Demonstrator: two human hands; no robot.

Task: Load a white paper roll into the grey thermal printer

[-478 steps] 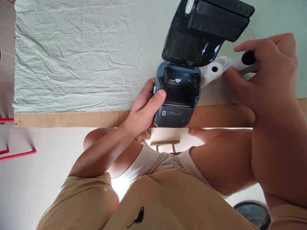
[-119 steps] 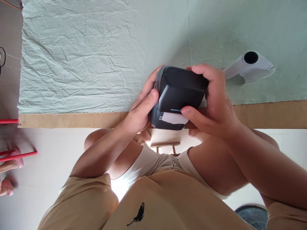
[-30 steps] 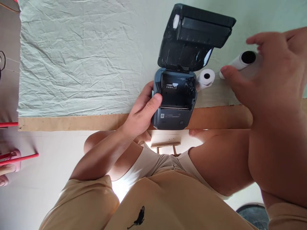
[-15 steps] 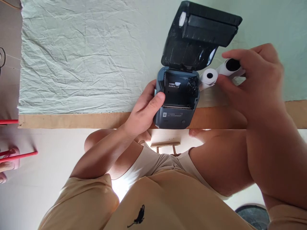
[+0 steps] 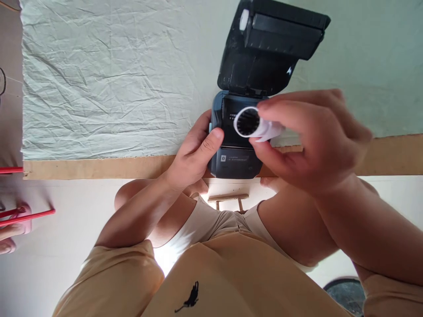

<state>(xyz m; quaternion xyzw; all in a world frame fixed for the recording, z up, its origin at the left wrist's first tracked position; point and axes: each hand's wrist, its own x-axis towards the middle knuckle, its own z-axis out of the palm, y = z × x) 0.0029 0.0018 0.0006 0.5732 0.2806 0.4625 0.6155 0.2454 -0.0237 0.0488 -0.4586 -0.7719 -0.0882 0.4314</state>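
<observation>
A dark blue-grey portable printer point(image 5: 235, 162) rests at the table's front edge, its black lid point(image 5: 254, 66) swung up and away from me. My left hand point(image 5: 198, 149) grips the printer's left side, thumb on its rim. Between the thumb and fingers of my right hand point(image 5: 304, 136) is a white roll point(image 5: 266, 129) with a wide dark core. The roll hangs over the right part of the open compartment, its hollow end facing up and left. Whether it touches the printer I cannot tell. The smaller roll seen earlier does not show.
A wrinkled pale green cloth point(image 5: 109, 79) covers the table, with a brown border point(image 5: 99, 167) along its front edge. At the far left are red bars point(image 5: 29, 217) and part of another person's foot point(image 5: 11, 231). A dark round object point(image 5: 345, 295) stands at the lower right.
My right hand has moved left with the white wide-core roll, from beside the printer to over its compartment. The smaller roll has gone from sight. The printer sits slightly further left in view.
</observation>
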